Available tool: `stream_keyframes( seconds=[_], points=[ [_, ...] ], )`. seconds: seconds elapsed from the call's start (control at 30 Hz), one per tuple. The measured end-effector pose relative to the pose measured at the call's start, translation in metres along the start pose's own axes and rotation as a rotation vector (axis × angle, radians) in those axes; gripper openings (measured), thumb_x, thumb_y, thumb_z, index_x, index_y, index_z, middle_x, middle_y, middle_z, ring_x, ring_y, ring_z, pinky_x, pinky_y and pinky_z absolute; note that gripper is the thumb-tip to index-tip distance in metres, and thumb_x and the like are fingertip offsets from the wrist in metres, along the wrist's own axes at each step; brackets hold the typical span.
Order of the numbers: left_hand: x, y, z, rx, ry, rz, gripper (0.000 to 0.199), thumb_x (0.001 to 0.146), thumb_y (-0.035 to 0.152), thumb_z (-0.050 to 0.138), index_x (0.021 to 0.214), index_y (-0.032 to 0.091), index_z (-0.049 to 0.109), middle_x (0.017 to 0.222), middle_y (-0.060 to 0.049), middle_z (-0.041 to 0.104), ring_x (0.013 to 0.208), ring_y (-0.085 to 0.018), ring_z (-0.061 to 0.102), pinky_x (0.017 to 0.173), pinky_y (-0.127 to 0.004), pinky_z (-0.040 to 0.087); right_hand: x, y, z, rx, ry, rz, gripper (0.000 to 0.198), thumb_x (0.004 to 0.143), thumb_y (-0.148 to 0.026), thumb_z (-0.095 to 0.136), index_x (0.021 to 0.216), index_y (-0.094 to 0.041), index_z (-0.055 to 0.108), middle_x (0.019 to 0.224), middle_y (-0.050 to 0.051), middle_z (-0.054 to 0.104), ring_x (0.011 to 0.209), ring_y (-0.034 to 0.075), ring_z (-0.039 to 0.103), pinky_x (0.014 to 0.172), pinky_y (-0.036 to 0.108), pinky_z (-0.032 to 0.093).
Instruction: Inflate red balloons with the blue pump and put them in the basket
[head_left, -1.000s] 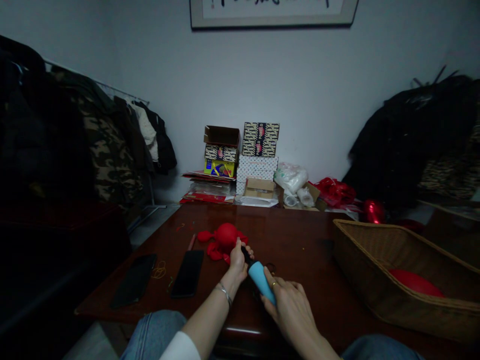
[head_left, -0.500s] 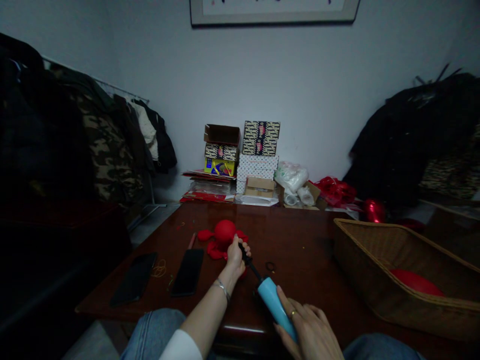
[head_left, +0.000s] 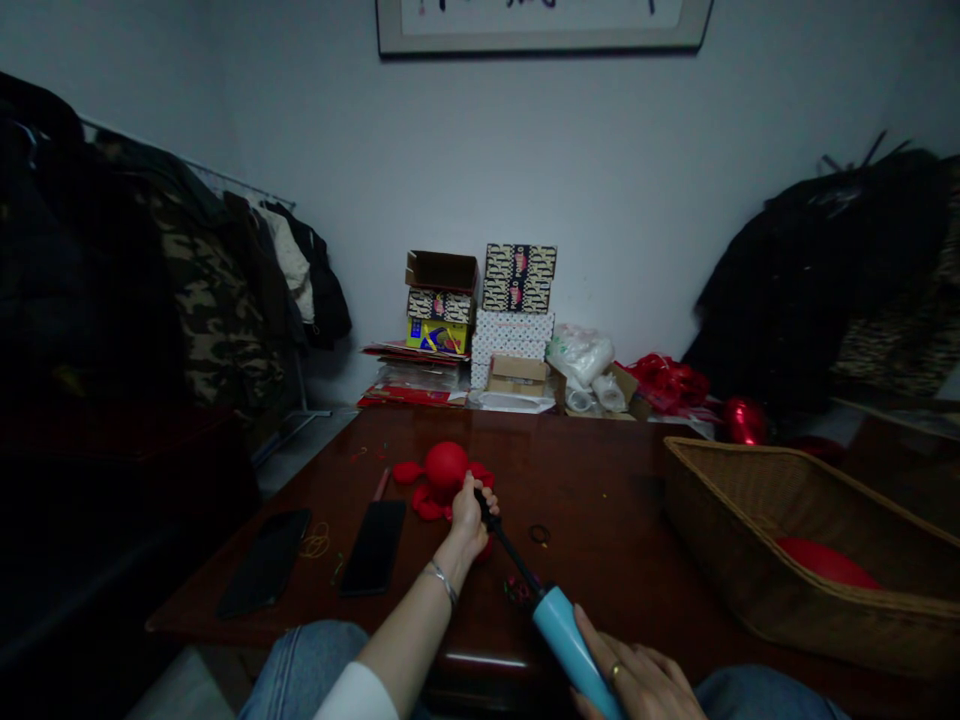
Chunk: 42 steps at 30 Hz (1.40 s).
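My left hand (head_left: 471, 515) is closed around the black nozzle end of a hand pump, at the neck of a round, partly filled red balloon (head_left: 447, 468). Fingers of my right hand (head_left: 637, 672) wrap the light blue barrel of the balloon pump (head_left: 574, 645), with a long stretch of black rod showing between barrel and nozzle. Limp or small red balloons (head_left: 429, 503) lie around and behind the left hand. The exact join of nozzle and balloon is hidden by my fingers.
Two dark phones (head_left: 373, 547) and yellow rubber bands (head_left: 315, 541) lie on the wooden table's left side. A black ring-shaped band (head_left: 539, 534) is near the middle. At right stands a wicker basket (head_left: 720, 540) holding a red balloon (head_left: 825, 563). Boxes (head_left: 514, 340) are stacked behind.
My right hand has drawn the blue barrel down and to the right, so more black rod shows. My left hand has stayed at the balloon, whose size looks about the same.
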<state>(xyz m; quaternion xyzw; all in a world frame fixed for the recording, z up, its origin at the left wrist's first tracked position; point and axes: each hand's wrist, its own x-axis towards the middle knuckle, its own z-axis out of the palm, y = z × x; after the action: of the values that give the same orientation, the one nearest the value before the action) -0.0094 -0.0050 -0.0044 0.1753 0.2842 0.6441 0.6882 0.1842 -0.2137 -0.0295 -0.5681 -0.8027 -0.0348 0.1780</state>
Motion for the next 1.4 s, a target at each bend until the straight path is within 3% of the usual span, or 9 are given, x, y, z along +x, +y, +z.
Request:
stream_keyframes(
  seconds=[0.23,0.37,0.7,1.07,1.23,1.4],
  points=[
    [-0.005,-0.003,0.004,-0.01,0.023,-0.024,0.033,0.084,0.046,0.052,0.069,0.018,0.04,0.051,0.005,0.04,0.039,-0.006,0.038,0.038,-0.017,0.028,0.025,-0.019,-0.016,-0.006,0.01,0.03,0.056,0.08,-0.032,0.053,0.135,-0.025,0.042,0.116,0.004,0.064,0.095,0.019,0.063,0.081,0.031,0.044],
    [-0.009,-0.009,0.006,0.007,0.01,-0.053,0.031,0.086,0.042,0.049,0.069,0.019,0.039,0.05,0.005,0.04,0.039,-0.007,0.037,0.039,-0.017,0.029,0.046,-0.033,-0.019,-0.001,-0.025,0.129,0.054,0.082,-0.031,0.05,0.134,-0.021,0.043,0.111,0.007,0.066,0.095,0.022,0.062,0.084,0.035,0.04],
    [-0.01,-0.013,0.005,0.019,0.018,-0.056,0.031,0.081,0.042,0.056,0.069,0.019,0.04,0.05,0.005,0.042,0.041,-0.008,0.04,0.041,-0.019,0.032,0.088,-0.051,-0.018,-0.016,-0.059,0.174,0.053,0.084,-0.026,0.049,0.136,-0.019,0.04,0.103,0.008,0.066,0.092,0.022,0.06,0.082,0.034,0.034],
    [-0.006,-0.012,0.004,0.036,0.018,-0.048,0.032,0.08,0.045,0.056,0.069,0.019,0.04,0.05,0.006,0.04,0.038,-0.006,0.035,0.037,-0.017,0.025,0.059,-0.048,-0.007,-0.015,0.05,0.124,0.055,0.083,-0.028,0.05,0.136,-0.023,0.039,0.11,0.006,0.065,0.094,0.022,0.06,0.084,0.036,0.036],
    [-0.003,-0.003,0.003,0.026,0.019,-0.007,0.035,0.08,0.047,0.056,0.067,0.019,0.039,0.049,0.006,0.038,0.038,-0.006,0.035,0.036,-0.017,0.025,0.041,-0.035,-0.005,-0.056,0.116,0.033,0.059,0.08,-0.03,0.054,0.137,-0.024,0.038,0.11,0.005,0.066,0.088,0.02,0.063,0.08,0.034,0.041],
    [0.001,0.005,0.002,0.017,0.018,0.014,0.035,0.082,0.047,0.054,0.067,0.019,0.04,0.049,0.006,0.038,0.038,-0.006,0.035,0.036,-0.017,0.025,0.019,-0.018,-0.005,-0.129,0.263,-0.118,0.074,0.077,-0.032,0.058,0.143,-0.027,0.024,0.106,0.001,0.068,0.081,0.018,0.066,0.073,0.031,0.044]
  ],
)
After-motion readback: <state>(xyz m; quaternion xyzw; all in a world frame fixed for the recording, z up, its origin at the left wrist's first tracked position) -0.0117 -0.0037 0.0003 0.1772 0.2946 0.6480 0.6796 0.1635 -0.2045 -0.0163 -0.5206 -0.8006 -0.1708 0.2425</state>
